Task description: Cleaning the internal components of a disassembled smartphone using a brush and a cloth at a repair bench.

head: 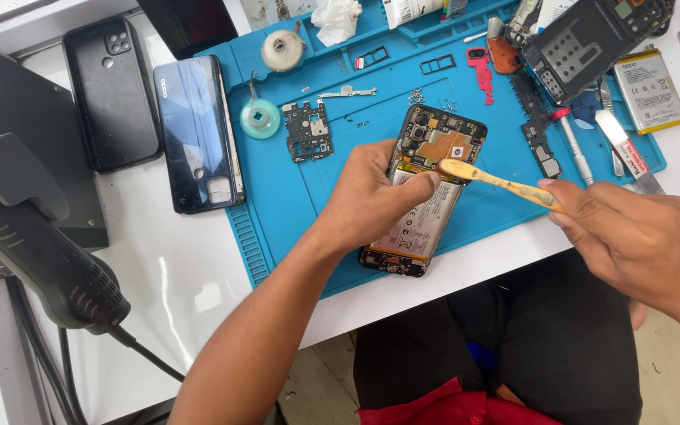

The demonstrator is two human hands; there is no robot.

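Observation:
An opened phone (434, 142) with its back removed lies on a blue work mat (293, 205), its battery and circuit board exposed. My left hand (367, 193) rests on the phone's left side and holds it down, thumb on the battery. My right hand (631, 236) grips a worn yellow brush (497, 181) whose head sits over the phone just below the copper-coloured board cover. A loose small circuit board (307, 130) lies on the mat to the left.
A dark blue back cover (197, 130) and a black phone case (112, 90) lie left of the mat. A hot-air tool (33, 236) stands at far left. Another opened phone (592, 43), a spare battery (651, 90), a screwdriver (572, 142) and tweezers sit at right.

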